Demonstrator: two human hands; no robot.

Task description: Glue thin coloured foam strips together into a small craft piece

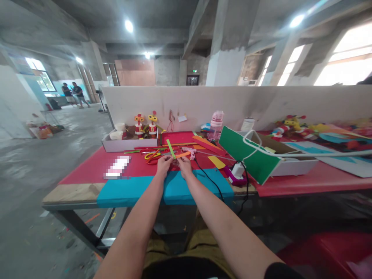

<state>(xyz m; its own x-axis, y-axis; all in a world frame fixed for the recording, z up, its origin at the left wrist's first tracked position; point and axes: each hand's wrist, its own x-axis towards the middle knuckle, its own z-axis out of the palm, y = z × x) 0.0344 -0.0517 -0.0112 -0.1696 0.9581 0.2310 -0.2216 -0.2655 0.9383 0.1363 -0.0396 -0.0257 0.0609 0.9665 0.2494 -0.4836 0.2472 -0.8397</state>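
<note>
Both strips, a green strip [170, 147] and an orange strip [183, 154], are held up just over the far edge of the blue sheet [130, 192], their near ends meeting at the fingertips. The left hand [164, 166] is pinched on the green strip's lower end; the right hand [185, 166] is closed at the orange strip's near end, though the fingers hide exactly how the two pieces touch. They look like thin paper or foam: probably very light, flexible and easy to crease, with little risk of slipping from dry fingers. A gentle thumb-and-finger pinch close to the meeting ends should suit them best, since holding a far end would let the rest flop. Beyond the blue sheet, the pink glue gun [190, 152] lies just past the right hand, and the yellow-handled scissors [152, 156] past the left.
</note>
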